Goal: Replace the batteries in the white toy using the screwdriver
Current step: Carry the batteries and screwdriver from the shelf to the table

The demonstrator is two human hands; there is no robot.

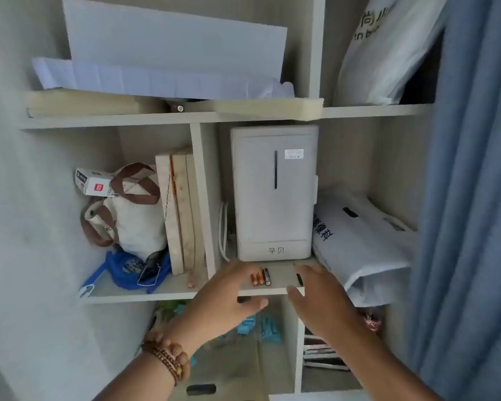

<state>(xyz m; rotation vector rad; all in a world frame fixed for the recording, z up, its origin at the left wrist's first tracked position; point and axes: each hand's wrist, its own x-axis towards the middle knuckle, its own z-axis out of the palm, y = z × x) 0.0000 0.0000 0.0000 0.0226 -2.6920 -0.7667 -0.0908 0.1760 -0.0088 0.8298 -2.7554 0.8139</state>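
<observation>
Reaching toward the batteries (261, 276) on the shelf (272, 291), the left hand (229, 296) and right hand (318, 296) have fingers spread, empty. Toy and screwdriver are not visible; the work seems barely begun.

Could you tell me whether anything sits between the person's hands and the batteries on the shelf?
Nothing visible does. The batteries lie in the open on the shelf edge, in front of the white appliance. The left hand and right hand flank them, both open, not yet touching them.
</observation>
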